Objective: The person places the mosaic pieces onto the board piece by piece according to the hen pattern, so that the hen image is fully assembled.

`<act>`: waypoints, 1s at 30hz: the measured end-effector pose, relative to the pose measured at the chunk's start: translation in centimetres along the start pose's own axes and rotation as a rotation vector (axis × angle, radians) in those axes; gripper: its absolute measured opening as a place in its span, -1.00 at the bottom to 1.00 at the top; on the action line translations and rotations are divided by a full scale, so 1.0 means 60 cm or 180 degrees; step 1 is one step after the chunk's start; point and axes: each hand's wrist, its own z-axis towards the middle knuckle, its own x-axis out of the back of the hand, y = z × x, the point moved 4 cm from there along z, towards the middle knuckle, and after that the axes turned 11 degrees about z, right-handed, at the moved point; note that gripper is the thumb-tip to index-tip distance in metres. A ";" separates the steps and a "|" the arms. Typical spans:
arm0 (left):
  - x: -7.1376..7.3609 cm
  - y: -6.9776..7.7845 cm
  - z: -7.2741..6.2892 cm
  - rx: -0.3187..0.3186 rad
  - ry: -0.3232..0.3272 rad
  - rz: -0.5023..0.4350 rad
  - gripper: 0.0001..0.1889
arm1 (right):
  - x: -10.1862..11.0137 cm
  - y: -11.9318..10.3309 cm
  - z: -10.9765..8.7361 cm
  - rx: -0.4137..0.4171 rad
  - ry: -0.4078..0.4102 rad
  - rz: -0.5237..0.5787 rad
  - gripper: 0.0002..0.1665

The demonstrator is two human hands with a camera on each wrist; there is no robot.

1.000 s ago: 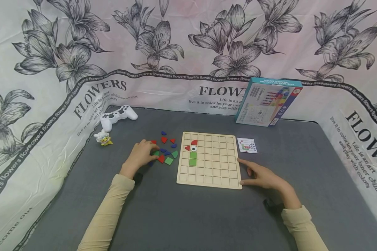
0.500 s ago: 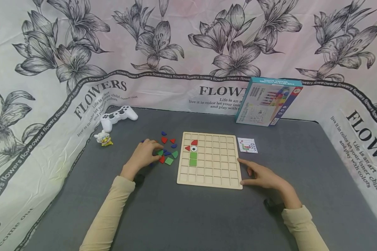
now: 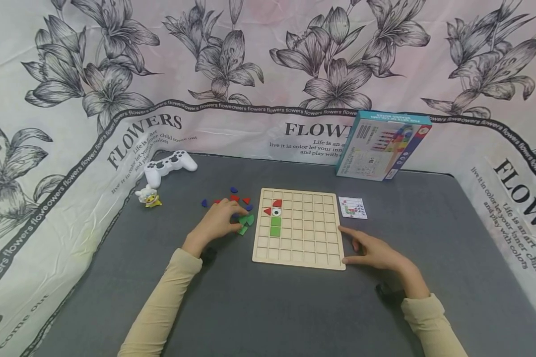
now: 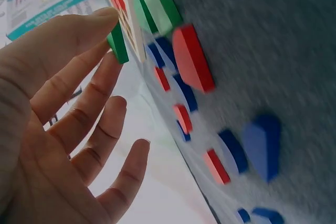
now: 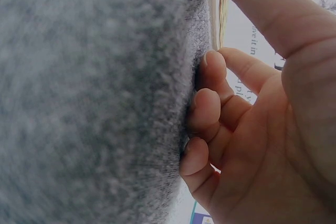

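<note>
My left hand (image 3: pixel 216 221) pinches a small green block (image 4: pixel 118 45) between thumb and fingertips, raised above the table in the left wrist view. Beneath and around it lie loose flat blocks: green ones (image 4: pixel 159 4), red ones such as the nearest (image 4: pixel 192 57), and blue ones (image 4: pixel 262 145). To the right is a wooden grid board (image 3: pixel 310 228). On its left side sit a red quarter-round block (image 3: pixel 277 203), a red triangle (image 3: pixel 267 211), an eye tile (image 3: pixel 276 212) and two green squares (image 3: pixel 275 226). My right hand (image 3: pixel 375 250) touches the board's right edge with thumb and index finger, other fingers curled.
A printed pattern card (image 3: pixel 353 208) lies right of the board. Behind it a toy box (image 3: pixel 381 146) leans against the flowered cloth. A white game controller (image 3: pixel 169 166) and a small yellow-and-white figurine (image 3: pixel 149 197) sit at the back left of the grey table (image 3: pixel 268 312).
My left hand has moved right over the loose blocks, toward the board, and now has a green block in its pinch. The right hand stays at the board's edge.
</note>
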 end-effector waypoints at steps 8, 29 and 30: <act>-0.009 0.028 0.009 -0.0150 -0.0103 -0.0136 -0.65 | 0.001 0.001 0.000 -0.0019 -0.0011 0.0051 0.03; -0.037 0.096 0.024 -0.0924 -0.0292 -0.0178 -0.68 | -0.001 0.000 -0.002 0.0035 0.0000 0.0039 0.01; -0.038 0.097 0.025 -0.0938 -0.0299 -0.0198 -0.68 | -0.001 -0.001 -0.002 0.0023 0.0001 0.0041 0.01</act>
